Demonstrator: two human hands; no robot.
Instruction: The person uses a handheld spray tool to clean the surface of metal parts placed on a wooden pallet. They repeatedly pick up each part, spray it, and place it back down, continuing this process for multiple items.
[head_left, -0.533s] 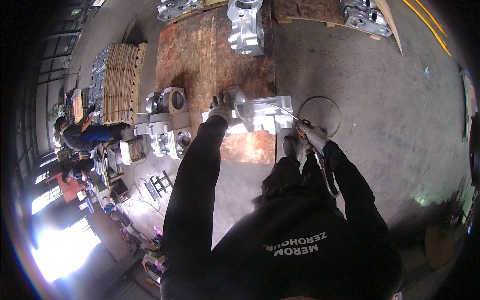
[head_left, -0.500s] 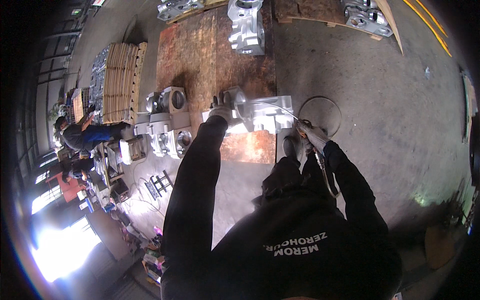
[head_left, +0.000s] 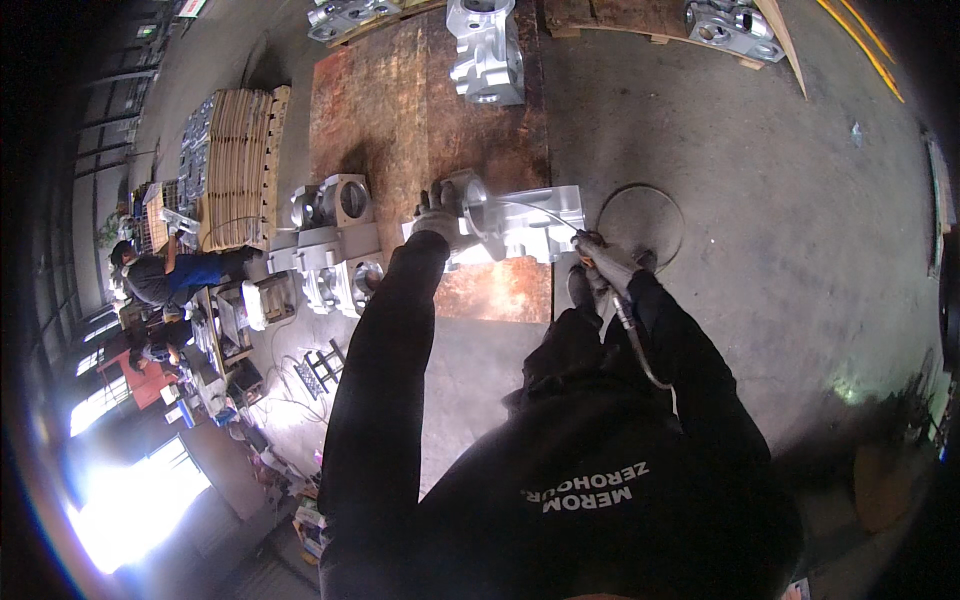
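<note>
On the wooden table (head_left: 385, 110) in front of me lies a silvery metal casting (head_left: 540, 215) with round openings. My gloved left hand (head_left: 437, 220) rests on the left part of it, fingers stretched out and apart. At its right end my gloved right hand (head_left: 605, 262) is closed round an air blow gun (head_left: 583, 240). The gun's long thin nozzle tube (head_left: 535, 206) bends leftward over the casting. A hose with a metal fitting (head_left: 627, 315) hangs from the gun below my right hand. The nozzle's tip is hard to make out.
More castings (head_left: 335, 240) stand at the table's left, and another casting (head_left: 487, 55) lies at its far side. A hose loop (head_left: 680, 225) lies on the floor to the right. Far left, a person (head_left: 160, 275) works near stacked boards (head_left: 240, 165).
My right hand has moved a little left and away from me with the blow gun, toward the casting. My left hand stays on the casting. The person far left has raised their arms.
</note>
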